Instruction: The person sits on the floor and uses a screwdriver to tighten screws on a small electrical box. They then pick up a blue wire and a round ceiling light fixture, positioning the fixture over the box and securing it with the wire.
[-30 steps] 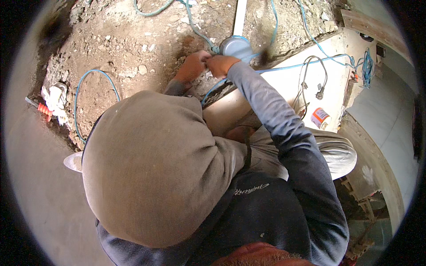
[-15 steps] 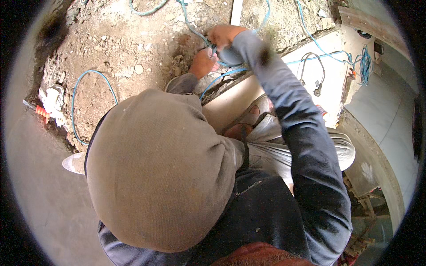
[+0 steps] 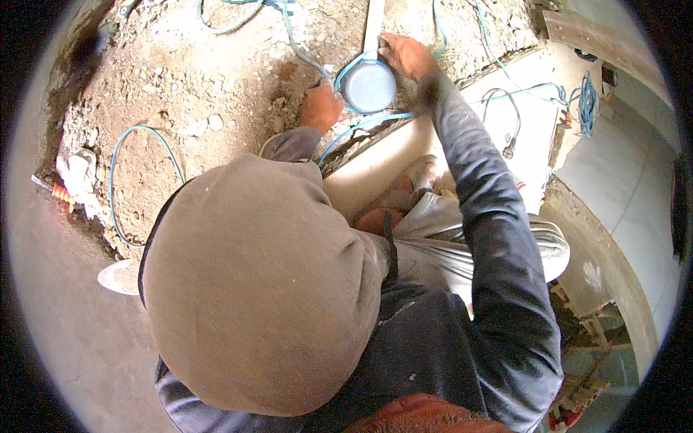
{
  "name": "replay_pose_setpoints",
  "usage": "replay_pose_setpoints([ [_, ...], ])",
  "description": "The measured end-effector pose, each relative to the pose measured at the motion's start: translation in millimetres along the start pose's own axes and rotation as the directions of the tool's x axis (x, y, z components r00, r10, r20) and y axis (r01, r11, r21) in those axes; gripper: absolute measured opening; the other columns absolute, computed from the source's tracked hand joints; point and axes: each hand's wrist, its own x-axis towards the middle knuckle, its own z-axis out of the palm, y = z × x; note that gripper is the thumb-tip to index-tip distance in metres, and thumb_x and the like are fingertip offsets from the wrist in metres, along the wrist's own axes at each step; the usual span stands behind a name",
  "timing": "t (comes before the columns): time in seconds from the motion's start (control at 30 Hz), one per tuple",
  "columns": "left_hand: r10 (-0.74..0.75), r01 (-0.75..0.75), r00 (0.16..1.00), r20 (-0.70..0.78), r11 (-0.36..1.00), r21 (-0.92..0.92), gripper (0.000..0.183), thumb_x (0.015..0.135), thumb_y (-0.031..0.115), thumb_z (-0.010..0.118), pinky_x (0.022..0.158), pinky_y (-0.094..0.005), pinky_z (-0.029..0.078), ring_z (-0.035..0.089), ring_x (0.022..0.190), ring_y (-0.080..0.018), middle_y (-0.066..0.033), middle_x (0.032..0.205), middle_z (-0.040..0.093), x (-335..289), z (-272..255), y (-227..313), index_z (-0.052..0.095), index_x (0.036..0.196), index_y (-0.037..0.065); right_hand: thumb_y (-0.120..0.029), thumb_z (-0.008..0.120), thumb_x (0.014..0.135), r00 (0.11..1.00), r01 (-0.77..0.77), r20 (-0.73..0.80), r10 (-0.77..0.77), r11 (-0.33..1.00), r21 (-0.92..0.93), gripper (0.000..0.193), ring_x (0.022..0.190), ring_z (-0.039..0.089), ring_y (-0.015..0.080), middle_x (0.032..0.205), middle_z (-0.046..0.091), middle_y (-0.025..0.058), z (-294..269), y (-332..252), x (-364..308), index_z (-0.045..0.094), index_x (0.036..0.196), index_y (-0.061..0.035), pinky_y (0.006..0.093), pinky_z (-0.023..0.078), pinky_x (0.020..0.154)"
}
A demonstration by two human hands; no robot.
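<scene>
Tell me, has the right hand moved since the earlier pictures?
Yes, rightward: judged against the round blue-grey disc, the right hand went from its left side to its upper right.

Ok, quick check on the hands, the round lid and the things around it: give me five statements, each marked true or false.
1. The left hand is to the left of the round lid, with the right hand at its upper right. True.
2. The hands are clasped together. False: they are apart.
3. A blue cord curves along the lid's upper left edge. True.
4. The dark plug lies on bare soil. False: it lies on the pale surface.
5. In the picture, the white strip is below the lid. False: it is above it.
</scene>
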Motion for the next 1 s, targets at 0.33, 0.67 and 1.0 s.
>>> replay_pose_setpoints([
  [0.33, 0.126, -0.129, 0.990, -0.062, 0.991, -0.040, 0.025, 0.096, 0.011, 0.061, 0.071, -0.0563, 0.053, 0.070, 0.084, -0.0433, -0.0279, 0.089, 0.070, -6.5, 5.9, -2.5, 0.055, 0.116, -0.003, -0.031, 0.053, 0.101, 0.971, -0.223, -0.047, 0.234, 0.961, 0.161, 0.026, 0.101, 0.069, 0.0318, 0.108, 0.072, 0.0116, 89.3, 74.1, -40.4, 0.066, 0.122, -0.0233, 0.0491, 0.054, 0.086],
  [0.67, 0.199, -0.173, 0.966, -0.165, 0.972, 0.156, 0.031, 0.098, 0.011, 0.058, 0.071, -0.0564, 0.051, 0.067, 0.085, -0.0472, -0.0274, 0.090, 0.069, -12.5, -0.9, 10.9, 0.056, 0.128, 0.006, -0.019, 0.061, 0.095, 0.994, 0.029, -0.101, -0.047, 0.985, -0.172, 0.034, 0.090, 0.067, 0.0328, 0.099, 0.067, 0.0108, -17.0, 25.8, -79.5, 0.059, 0.129, -0.0230, 0.0472, 0.048, 0.089],
  [1.0, 0.326, -0.313, 0.926, -0.189, 0.945, 0.097, 0.032, 0.093, 0.012, 0.062, 0.080, -0.0520, 0.053, 0.067, 0.095, -0.0475, -0.0310, 0.100, 0.068, -1.2, -5.1, -7.9, 0.062, 0.124, 0.007, -0.006, 0.066, 0.084, 0.992, 0.106, -0.044, -0.120, 0.963, -0.249, 0.052, 0.081, 0.068, 0.0361, 0.111, 0.060, 0.0118, -42.1, 49.6, -106.0, 0.056, 0.132, -0.0256, 0.0481, 0.056, 0.067],
])
